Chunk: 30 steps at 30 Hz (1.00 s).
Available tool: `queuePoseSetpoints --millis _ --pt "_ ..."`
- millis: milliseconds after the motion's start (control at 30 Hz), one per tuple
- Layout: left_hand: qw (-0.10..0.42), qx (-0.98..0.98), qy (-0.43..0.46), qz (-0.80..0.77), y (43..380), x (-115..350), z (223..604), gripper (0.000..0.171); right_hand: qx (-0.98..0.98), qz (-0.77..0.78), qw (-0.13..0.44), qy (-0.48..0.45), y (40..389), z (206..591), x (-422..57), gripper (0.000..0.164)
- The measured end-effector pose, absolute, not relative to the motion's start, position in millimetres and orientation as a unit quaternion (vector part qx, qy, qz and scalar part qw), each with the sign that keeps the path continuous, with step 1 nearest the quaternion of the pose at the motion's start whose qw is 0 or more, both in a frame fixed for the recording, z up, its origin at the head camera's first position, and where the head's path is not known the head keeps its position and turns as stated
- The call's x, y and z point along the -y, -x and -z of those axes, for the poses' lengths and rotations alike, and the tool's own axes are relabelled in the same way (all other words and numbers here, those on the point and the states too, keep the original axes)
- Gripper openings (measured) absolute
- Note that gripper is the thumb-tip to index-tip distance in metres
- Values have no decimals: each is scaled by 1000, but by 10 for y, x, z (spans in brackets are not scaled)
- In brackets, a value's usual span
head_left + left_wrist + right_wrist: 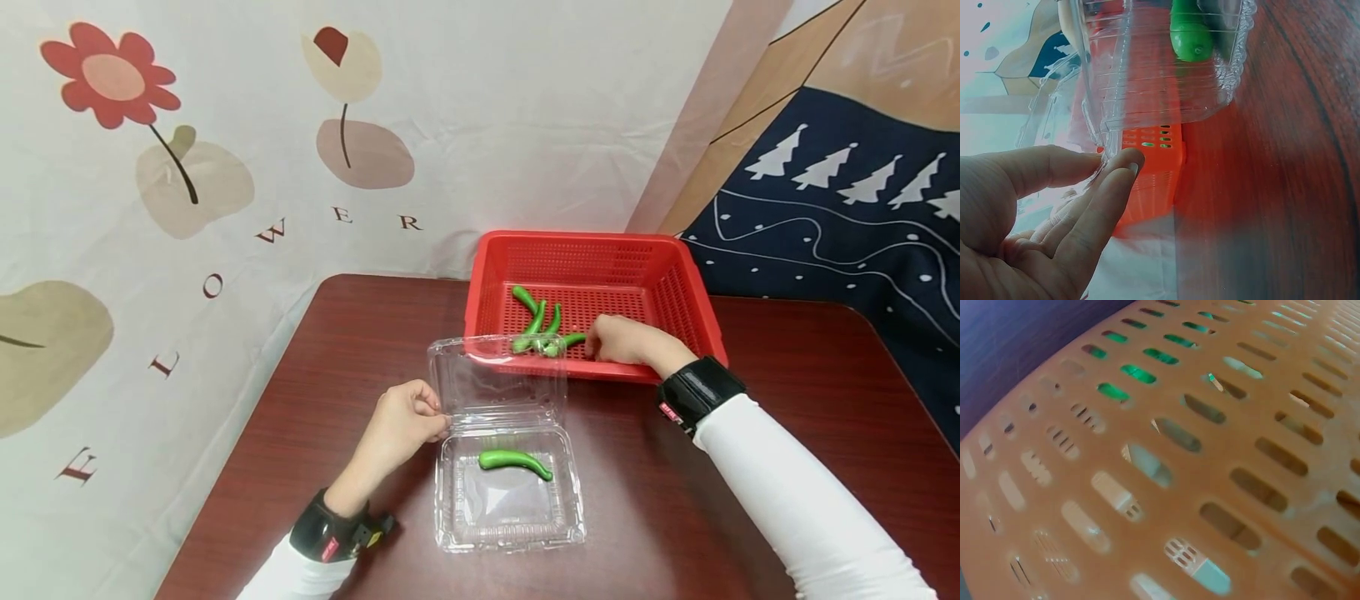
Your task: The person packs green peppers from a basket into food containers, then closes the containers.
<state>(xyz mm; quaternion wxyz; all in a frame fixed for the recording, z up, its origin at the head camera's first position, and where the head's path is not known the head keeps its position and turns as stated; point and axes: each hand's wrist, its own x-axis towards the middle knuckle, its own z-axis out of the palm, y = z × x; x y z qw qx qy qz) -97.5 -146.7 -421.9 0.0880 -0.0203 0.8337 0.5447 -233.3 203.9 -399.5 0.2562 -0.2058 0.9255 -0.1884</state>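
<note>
Inside the basket's (pixel 576 237) near rim (pixel 600 371), right hand (pixel 626 340), room beyond

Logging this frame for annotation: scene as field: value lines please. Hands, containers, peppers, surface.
left hand: pinches the clear container at its edge, near the lid
right hand: inside the red basket, beside several green peppers; grip unclear
lid: open
clear container contents: one green pepper
red basket contents: several green peppers
surface: red-brown table
</note>
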Motion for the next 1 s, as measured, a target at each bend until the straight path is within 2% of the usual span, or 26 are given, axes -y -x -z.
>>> queuePoseSetpoints --millis 500,867,1000 --pt "90 -833 19 -546 963 1475 4234 20 -920 178 276 211 2335 4023 -2023 16" --pt "89 -834 16 -545 971 1478 4231 20 -937 179 231 192 2359 3990 -2023 6" --pt "89 -834 18 -544 972 1476 4225 20 -950 189 203 145 2381 3995 -2046 12"
